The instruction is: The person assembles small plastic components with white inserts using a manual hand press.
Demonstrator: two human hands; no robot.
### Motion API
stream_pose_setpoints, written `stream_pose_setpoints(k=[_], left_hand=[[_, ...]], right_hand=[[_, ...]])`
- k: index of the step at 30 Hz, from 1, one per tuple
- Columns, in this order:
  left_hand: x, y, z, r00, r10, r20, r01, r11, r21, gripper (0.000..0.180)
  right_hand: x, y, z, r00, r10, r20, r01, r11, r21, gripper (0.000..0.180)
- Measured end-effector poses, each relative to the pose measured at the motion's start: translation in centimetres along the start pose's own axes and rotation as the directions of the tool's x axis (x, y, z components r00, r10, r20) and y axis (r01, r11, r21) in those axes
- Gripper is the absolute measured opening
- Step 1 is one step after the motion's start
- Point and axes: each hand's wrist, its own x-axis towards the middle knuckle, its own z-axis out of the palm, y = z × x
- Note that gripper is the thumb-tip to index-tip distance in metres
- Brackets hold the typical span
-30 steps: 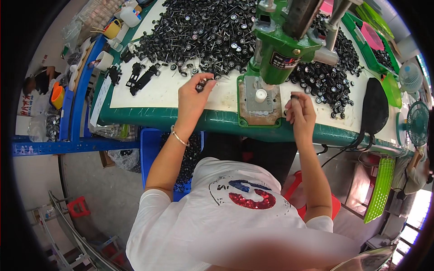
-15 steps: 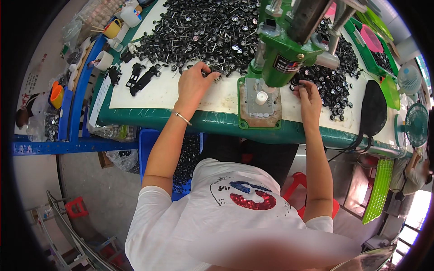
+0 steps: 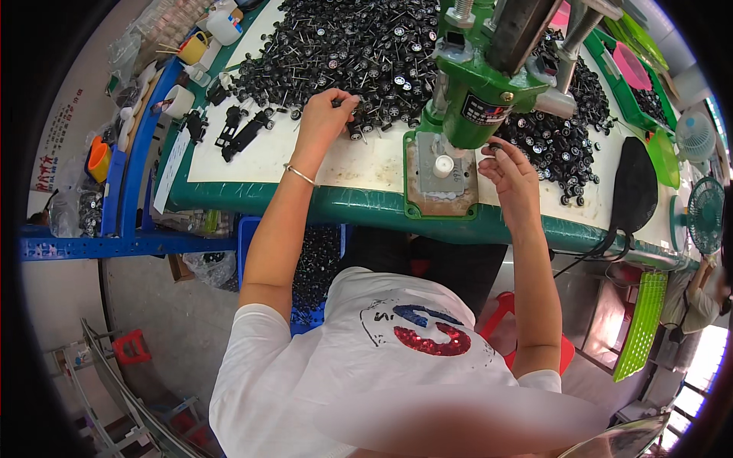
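Our left hand [image 3: 321, 126] has moved farther from the near edge of the bench [image 3: 286, 166] and our right hand [image 3: 515, 174] has come in beside the green press [image 3: 475, 91], its thumb and forefinger narrowly pinching a small black piece [image 3: 495, 145], probably by the tips so it turns easily, while the left fingers curl close together and we cannot tell whether they grip anything. Around them, wheel-and-axle sets [image 3: 347, 61] heap toward the bench's far edge and black wheels [image 3: 546, 145] toward its right edge, seemingly so that each hand has a supply near the press's white stub [image 3: 443, 166].
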Motion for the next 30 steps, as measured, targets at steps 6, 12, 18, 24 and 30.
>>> stream_pose_setpoints(k=[6, 12, 18, 24, 30], left_hand=[[1.1, 1.8, -0.8, 0.954, -0.094, 0.286, 0.036, 0.978, 0.205, 0.027], [1.5, 2.8, -1.1, 0.947, -0.123, 0.298, 0.042, 0.963, 0.265, 0.028], [0.5, 2.7, 0.2, 0.892, 0.074, 0.446, -0.218, 0.935, 0.280, 0.028], [-1.3, 0.5, 1.7, 0.902, 0.356, 0.245, -0.430, 0.791, 0.436, 0.018], [-3.5, 0.4, -1.3, 0.959, 0.268, 0.092, -0.279, 0.949, 0.145, 0.025]], right_hand=[[-0.2, 0.3, 1.9, 1.000, -0.030, -0.006, 0.028, 0.975, -0.219, 0.025], [-0.6, -0.1, 4.2, 0.766, -0.541, 0.348, 0.609, 0.435, -0.663, 0.018], [-1.8, 0.0, 3.9, 0.674, -0.559, 0.483, 0.663, 0.170, -0.729, 0.017], [-2.4, 0.0, 4.3, 0.692, -0.531, 0.489, 0.658, 0.184, -0.731, 0.016], [-2.3, 0.1, 5.7, 0.831, -0.405, 0.382, 0.547, 0.469, -0.693, 0.017]])
